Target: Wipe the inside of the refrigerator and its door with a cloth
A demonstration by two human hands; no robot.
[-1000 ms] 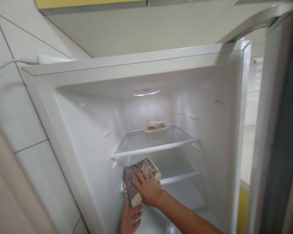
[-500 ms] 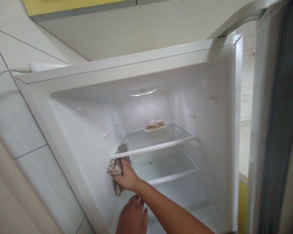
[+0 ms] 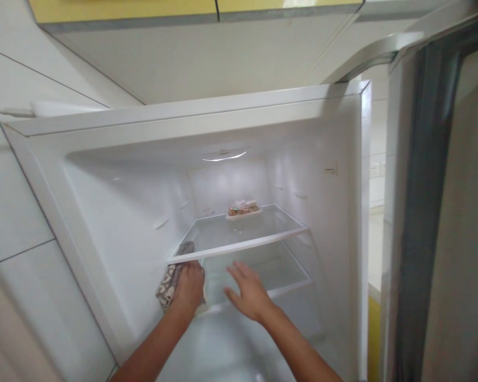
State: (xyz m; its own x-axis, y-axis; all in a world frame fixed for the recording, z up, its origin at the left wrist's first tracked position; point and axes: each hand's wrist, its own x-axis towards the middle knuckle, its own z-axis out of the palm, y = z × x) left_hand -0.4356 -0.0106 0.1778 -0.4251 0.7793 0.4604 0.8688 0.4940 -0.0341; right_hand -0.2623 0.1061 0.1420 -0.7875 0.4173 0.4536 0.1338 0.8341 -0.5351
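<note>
My left hand (image 3: 190,285) is closed around a patterned grey-and-beige cloth (image 3: 168,280), pressed against the left inner wall of the open fridge (image 3: 115,223) just below the front left corner of the upper glass shelf (image 3: 239,245). My right hand (image 3: 248,292) hovers open, fingers spread, in front of the lower glass shelf (image 3: 281,273), holding nothing. A small tray of wrapped food (image 3: 242,209) sits at the back of the upper shelf.
The fridge door (image 3: 426,212) stands open on the right. A tiled wall (image 3: 11,212) runs along the left, with a white cable on the fridge top (image 3: 43,110). Yellow cabinets (image 3: 123,8) hang overhead.
The cloth has passed from my right hand to my left hand. My left hand has risen from below; my right hand has drawn back to the right and opened.
</note>
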